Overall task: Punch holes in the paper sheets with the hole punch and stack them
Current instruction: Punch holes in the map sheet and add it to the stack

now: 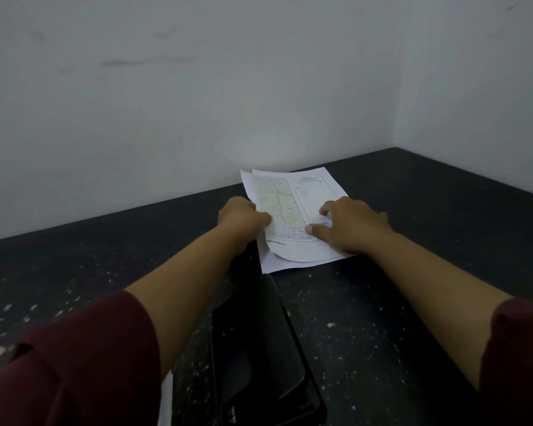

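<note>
A small stack of white paper sheets [293,207] with a printed map lies on the dark table near the back wall. My left hand [242,218] pinches the left edge of the top sheet, whose near corner curls upward. My right hand [351,224] rests flat on the right side of the sheets, fingers spread, pressing them down. A large black hole punch [259,342] sits in front of me between my forearms, its far end reaching under the near edge of the papers.
The dark speckled table [413,272] meets a pale wall [197,103] at the back and another on the right. A thin white edge of paper [166,398] shows beside my left sleeve at the bottom.
</note>
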